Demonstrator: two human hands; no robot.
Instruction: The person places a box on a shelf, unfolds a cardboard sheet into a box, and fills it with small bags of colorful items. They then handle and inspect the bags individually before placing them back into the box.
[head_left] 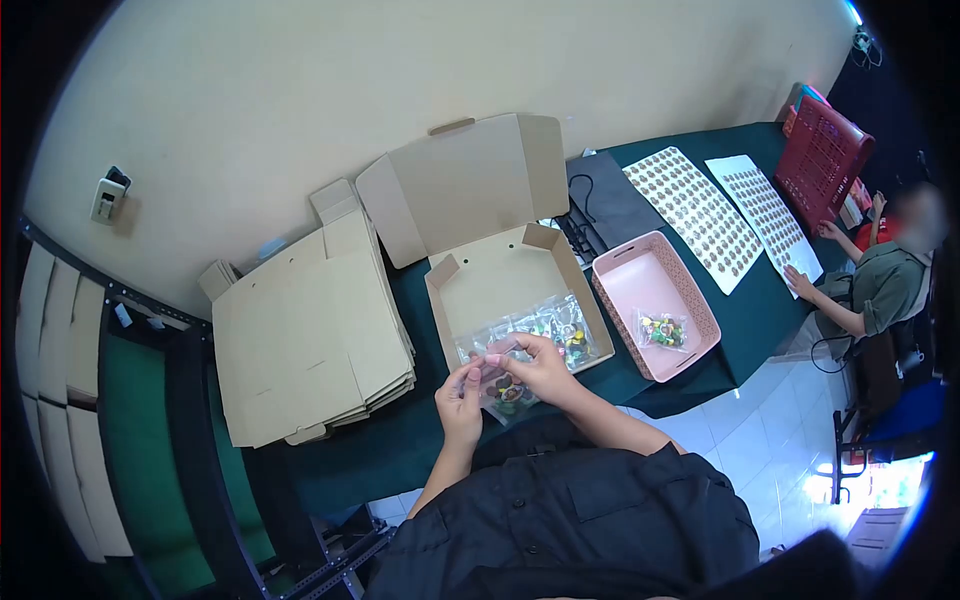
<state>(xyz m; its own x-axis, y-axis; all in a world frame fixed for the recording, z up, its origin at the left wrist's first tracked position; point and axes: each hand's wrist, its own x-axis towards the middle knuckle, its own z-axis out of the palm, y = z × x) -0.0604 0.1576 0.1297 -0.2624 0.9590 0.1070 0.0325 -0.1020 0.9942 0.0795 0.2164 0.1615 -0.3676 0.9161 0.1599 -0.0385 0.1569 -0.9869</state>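
Both of my hands pinch the top edge of a clear plastic bag (508, 397) with small colourful pieces in it. My left hand (460, 408) grips it at the left, fingers closed. From the right, my right hand (541, 370) holds the same edge between thumb and fingers. The bag hangs over the front of an open cardboard box (487, 282), whose lid stands up behind. Inside that box lie more clear bags (572, 338) of colourful pieces, partly hidden by my hands. What the pieces are is too small to tell.
Flattened cardboard boxes (300, 330) are stacked at left. To the right are a pink basket (655, 262) holding one filled bag (660, 331), a black paper bag (615, 195) and sticker sheets (695, 215). A co-worker (885, 275) sits at far right near a dark red basket (823, 160).
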